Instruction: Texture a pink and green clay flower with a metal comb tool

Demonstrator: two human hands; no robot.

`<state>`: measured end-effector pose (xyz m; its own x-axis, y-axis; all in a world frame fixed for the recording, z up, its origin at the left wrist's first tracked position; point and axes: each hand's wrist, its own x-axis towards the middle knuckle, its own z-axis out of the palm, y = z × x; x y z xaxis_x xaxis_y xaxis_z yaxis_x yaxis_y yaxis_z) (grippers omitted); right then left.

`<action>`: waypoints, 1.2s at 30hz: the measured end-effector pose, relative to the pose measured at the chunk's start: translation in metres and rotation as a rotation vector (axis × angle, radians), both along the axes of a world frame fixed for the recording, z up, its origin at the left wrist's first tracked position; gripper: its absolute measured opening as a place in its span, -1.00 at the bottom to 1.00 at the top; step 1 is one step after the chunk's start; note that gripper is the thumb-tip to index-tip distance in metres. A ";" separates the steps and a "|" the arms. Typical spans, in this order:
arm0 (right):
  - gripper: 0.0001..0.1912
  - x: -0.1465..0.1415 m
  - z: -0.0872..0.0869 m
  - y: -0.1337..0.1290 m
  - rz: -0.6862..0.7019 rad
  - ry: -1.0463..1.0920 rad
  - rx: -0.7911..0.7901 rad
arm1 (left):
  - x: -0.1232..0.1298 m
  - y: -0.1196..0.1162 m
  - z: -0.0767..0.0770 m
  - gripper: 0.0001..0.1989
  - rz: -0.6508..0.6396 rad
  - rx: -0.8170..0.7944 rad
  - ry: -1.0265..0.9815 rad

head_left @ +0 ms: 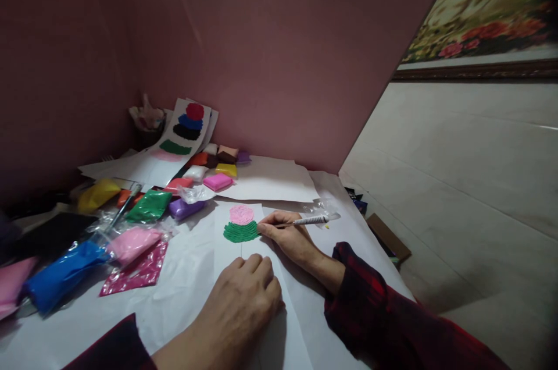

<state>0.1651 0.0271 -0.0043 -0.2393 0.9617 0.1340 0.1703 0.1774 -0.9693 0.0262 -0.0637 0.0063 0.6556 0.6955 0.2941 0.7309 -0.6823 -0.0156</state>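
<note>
My right hand (290,236) is closed around a slim pen-like tool (310,220) with a black-and-white striped grip. Its fingertips touch the right edge of a ridged green clay patch (240,232) on a narrow white paper strip (224,251). Directly above the green lies a rounded pink clay patch (241,214) with a rough texture. A thin line runs down the strip below them. Lower on the same strip rests my left hand (244,306), its fingers curled under; whatever they may hold is hidden.
Bagged clay crowds the left: blue (65,277), pink (134,245), green (149,205) and purple (187,208). Behind leans a sheet with coloured clay patches (187,132). White paper (274,181) lies at the back. A clear wrapper (321,208) sits near the right table edge.
</note>
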 end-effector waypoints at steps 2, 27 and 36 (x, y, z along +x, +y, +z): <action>-0.87 0.000 0.001 0.000 -0.002 -0.019 0.013 | 0.000 0.000 -0.001 -0.94 -0.005 0.009 -0.007; -0.87 -0.001 0.003 -0.003 -0.102 -0.097 0.087 | -0.001 -0.003 0.000 -0.92 -0.009 0.038 -0.022; -0.88 0.000 0.000 -0.001 -0.119 -0.119 0.104 | -0.001 -0.003 -0.002 -0.90 -0.017 0.045 -0.046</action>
<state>0.1647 0.0257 -0.0042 -0.1448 0.9667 0.2112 0.3087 0.2469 -0.9186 0.0252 -0.0664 0.0040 0.6524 0.6696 0.3551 0.7198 -0.6941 -0.0136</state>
